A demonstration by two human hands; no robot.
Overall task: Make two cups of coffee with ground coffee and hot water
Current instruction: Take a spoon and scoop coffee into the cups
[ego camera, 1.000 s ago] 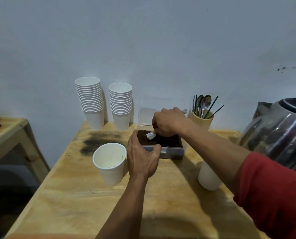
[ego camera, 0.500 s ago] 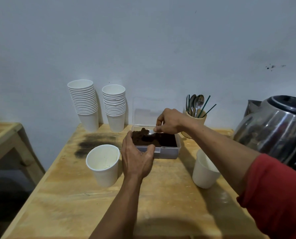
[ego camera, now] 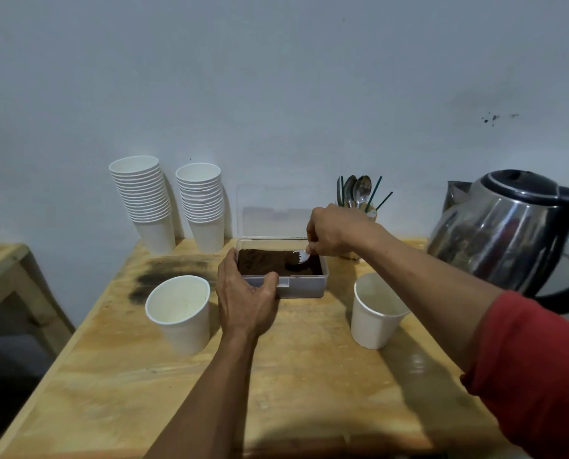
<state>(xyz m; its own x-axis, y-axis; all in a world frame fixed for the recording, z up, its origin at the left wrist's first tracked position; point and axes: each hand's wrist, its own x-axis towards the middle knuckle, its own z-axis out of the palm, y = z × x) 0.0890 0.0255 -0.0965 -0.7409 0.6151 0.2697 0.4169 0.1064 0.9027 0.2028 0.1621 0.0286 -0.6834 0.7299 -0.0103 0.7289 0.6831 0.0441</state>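
Right hand point(ego camera: 334, 231): pinching spoon point(ego camera: 301, 256), bowl dipped in ground coffee point(ego camera: 266, 260).
Left hand point(ego camera: 246, 298): clamped on container point(ego camera: 304, 286) front-left corner.
Container: bench point(ego camera: 309, 376) rear centre.
Cups: 2, left cup point(ego camera: 180, 313), right cup point(ego camera: 375, 313), flanking container.
Kettle point(ego camera: 508, 236): far right.

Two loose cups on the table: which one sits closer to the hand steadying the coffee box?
The cup on the left. It stands just beside the left hand gripping the coffee box; the other loose cup stands past the box's right end.
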